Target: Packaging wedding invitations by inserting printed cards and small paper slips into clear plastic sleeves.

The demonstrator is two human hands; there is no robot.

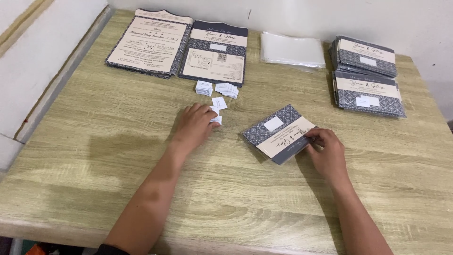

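- Pale wood-grain laminate covers the desk (pixel 94 156).
- Left hand (pixel 194 125) lies palm down, fingertips pinching a small white paper label (pixel 216 120) near loose label piles (pixel 217 89).
- Right hand (pixel 325 148) grips the corner of a flat rectangular card (pixel 278 132), navy-patterned and cream, lying at the desk's middle.
- Glossy clear sleeves (pixel 292 49) rest near stacked cards (pixel 368 89).

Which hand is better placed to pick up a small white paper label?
Left. The left hand already rests on the small white paper labels; the right hand is apart from them, pinching the navy-and-cream patterned card.
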